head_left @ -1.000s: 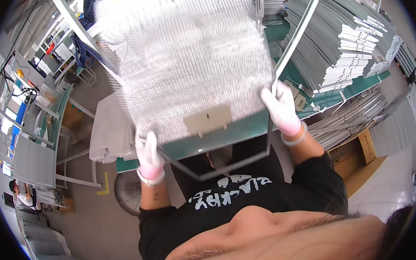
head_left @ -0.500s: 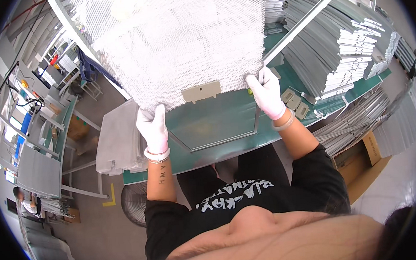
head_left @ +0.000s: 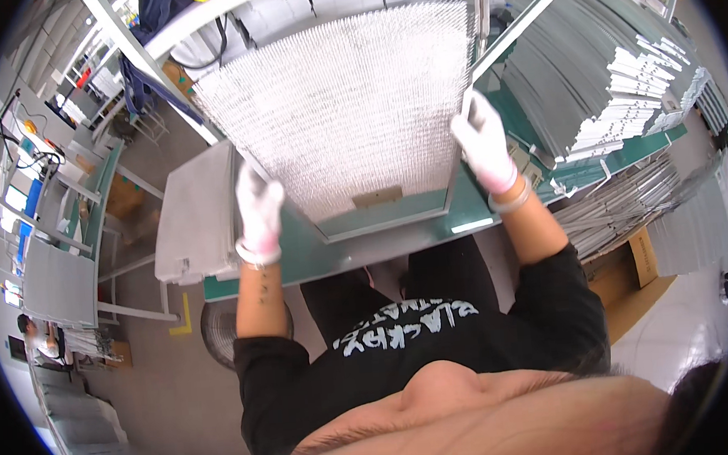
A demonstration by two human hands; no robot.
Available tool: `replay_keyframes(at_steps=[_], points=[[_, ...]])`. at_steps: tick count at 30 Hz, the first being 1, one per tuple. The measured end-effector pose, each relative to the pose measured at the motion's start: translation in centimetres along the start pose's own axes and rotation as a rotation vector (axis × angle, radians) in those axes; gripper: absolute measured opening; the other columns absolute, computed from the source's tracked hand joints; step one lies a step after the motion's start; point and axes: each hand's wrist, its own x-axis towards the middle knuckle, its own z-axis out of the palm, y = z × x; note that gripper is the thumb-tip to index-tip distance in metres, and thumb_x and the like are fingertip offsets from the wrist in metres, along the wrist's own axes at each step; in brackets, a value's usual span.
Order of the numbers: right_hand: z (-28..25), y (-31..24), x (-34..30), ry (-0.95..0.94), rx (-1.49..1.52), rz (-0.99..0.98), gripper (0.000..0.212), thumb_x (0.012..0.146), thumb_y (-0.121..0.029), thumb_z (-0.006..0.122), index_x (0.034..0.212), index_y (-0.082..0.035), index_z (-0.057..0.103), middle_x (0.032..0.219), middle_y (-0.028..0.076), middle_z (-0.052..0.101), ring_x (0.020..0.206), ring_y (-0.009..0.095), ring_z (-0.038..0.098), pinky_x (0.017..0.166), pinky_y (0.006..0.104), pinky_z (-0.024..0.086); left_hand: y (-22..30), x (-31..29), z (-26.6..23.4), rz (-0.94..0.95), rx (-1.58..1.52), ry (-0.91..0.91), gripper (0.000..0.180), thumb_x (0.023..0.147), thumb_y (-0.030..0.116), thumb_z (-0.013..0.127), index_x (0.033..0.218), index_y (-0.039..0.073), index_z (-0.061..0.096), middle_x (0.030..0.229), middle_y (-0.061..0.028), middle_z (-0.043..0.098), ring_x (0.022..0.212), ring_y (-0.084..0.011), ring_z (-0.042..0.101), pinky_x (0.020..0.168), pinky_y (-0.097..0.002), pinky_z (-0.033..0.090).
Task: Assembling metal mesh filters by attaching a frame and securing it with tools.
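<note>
The desk [head_left: 303,258] has a smooth green top, with 1 bright reflection near its front edge. On its right part lies 1 tall stack of thin grey panels [head_left: 567,73] with white ends; just beside it, small beige pieces [head_left: 529,168] lie partly hidden.

Silvery mesh sheet [head_left: 348,103] and slim grey frame [head_left: 387,226]

We see the sheet as a bright, finely textured rectangle, its far edge jagged and lightly bowed. Our frame runs along its sides and crosses nearest us, leaving a gap where the green worktop [head_left: 307,252] shows. A small tan plate [head_left: 378,196] sits midway along the sheet's near edge.
</note>
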Motion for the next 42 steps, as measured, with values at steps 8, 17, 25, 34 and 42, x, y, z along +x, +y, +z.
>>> replay_keyframes(at_steps=[8, 17, 25, 34, 42], points=[[-0.5, 5.7, -3.1, 0.043, -0.041, 0.078, 0.028, 0.096, -0.008, 0.057, 0.122, 0.004, 0.056, 0.111, 0.004, 0.065, 0.099, 0.009, 0.057, 0.09, 0.0263, 0.046, -5.1, -3.8, -0.3, -0.126, 0.084, 0.096, 0.032, 0.089, 0.001, 0.061, 0.121, -0.005, 0.055, 0.112, -0.0046, 0.064, 0.098, -0.011, 0.059, 0.088, -0.0258, 0.046], [-3.1, 5.4, -4.6, -0.131, 0.065, 0.201, 0.036, 0.094, -0.012, 0.06, 0.126, 0.003, 0.054, 0.116, 0.005, 0.062, 0.107, 0.013, 0.057, 0.098, 0.0301, 0.043, -5.1, -4.3, -4.3, -0.44, 0.134, -0.206, 0.05, 0.087, 0.016, 0.075, 0.128, -0.002, 0.053, 0.113, -0.0054, 0.064, 0.102, -0.0139, 0.058, 0.092, -0.0297, 0.046], [-0.6, -2.4, 1.4, -0.039, -0.182, 0.01, 0.029, 0.089, -0.003, 0.057, 0.117, 0.003, 0.056, 0.094, 0.005, 0.064, 0.087, 0.01, 0.059, 0.081, 0.0247, 0.047, 2.0, -0.7, 0.3, 0.056, 0.22, 0.043, 0.022, 0.079, 0.002, 0.054, 0.096, -0.003, 0.066, 0.098, -0.0105, 0.065, 0.092, -0.0204, 0.06, 0.086, -0.0328, 0.047], [-2.5, -2.9, -6.0, -0.363, 0.202, -0.234, 0.024, 0.089, -0.028, 0.07, 0.089, -0.005, 0.062, 0.082, 0.011, 0.071, 0.07, 0.025, 0.07, 0.061, 0.0358, 0.056, -2.0, -6.2, -2.1, 0.073, 0.056, -0.996, 0.037, 0.086, 0.032, 0.061, 0.111, 0.005, 0.066, 0.109, -0.0155, 0.066, 0.102, -0.0345, 0.064, 0.088, -0.045, 0.05], [-4.2, -4.6, -9.6, -0.594, -0.032, -0.224, 0.024, 0.089, -0.03, 0.062, 0.081, -0.008, 0.057, 0.085, 0.012, 0.071, 0.075, 0.029, 0.069, 0.065, 0.0386, 0.053, -6.4, -7.7, -2.9, -0.108, 0.676, -1.136, 0.052, 0.08, 0.022, 0.069, 0.128, 0.008, 0.054, 0.135, -0.0153, 0.054, 0.126, -0.0375, 0.048, 0.106, -0.0458, 0.039]])
